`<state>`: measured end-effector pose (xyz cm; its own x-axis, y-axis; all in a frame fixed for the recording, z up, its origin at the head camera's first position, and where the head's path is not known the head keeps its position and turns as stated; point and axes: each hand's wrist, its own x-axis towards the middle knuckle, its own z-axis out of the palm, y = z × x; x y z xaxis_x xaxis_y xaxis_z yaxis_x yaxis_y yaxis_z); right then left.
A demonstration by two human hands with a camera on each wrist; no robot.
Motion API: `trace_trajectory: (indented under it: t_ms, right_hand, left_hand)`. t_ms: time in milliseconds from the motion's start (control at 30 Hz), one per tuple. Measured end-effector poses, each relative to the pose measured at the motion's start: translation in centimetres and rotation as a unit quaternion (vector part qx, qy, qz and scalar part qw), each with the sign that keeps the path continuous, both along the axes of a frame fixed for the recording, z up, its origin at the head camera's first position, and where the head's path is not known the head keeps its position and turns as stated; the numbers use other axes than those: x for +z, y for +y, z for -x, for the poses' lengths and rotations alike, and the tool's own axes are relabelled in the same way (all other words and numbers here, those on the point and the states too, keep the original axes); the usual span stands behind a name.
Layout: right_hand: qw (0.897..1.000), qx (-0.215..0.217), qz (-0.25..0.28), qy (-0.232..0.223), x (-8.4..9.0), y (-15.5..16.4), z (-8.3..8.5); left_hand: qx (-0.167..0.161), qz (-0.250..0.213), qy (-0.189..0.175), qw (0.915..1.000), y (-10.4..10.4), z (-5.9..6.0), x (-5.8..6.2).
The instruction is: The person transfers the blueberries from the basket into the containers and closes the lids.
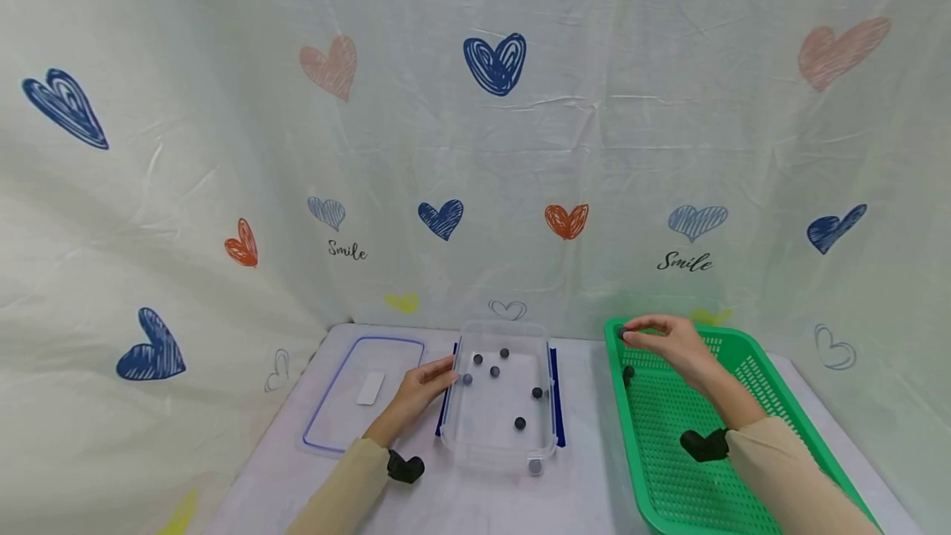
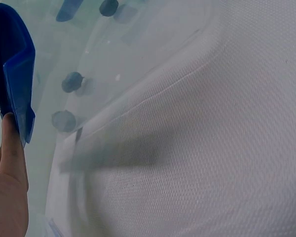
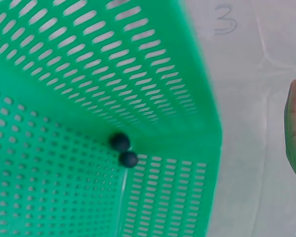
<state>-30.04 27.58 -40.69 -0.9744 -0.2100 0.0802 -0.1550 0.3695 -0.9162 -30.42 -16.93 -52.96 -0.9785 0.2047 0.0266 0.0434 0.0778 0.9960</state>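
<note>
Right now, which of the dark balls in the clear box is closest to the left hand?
The ball by the clear box's left wall, just off the left hand fingertips; the other balls lie farther right or nearer the front.

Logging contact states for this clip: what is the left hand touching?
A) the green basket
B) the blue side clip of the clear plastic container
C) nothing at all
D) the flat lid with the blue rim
B: the left hand rests against the blue side clip of the clear plastic container, fingers straight.
</note>
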Motion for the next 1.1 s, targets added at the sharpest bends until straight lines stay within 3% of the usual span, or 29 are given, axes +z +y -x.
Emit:
trace_trajectory:
  t_ms: [367,1100]
  right_hand:
    - [1.0,0.01,0.0,0.008,1.0,-3.1,1.0]
    - [0.997,0.049,0.055,-0.01,0.5,-9.1,2.5]
  left_hand:
    - [0.004,-0.004,-0.004,1.0,0.0,0.0,0.1]
    - [0.009,0.016,-0.009,0.9998,0.0,0.3,-0.2]
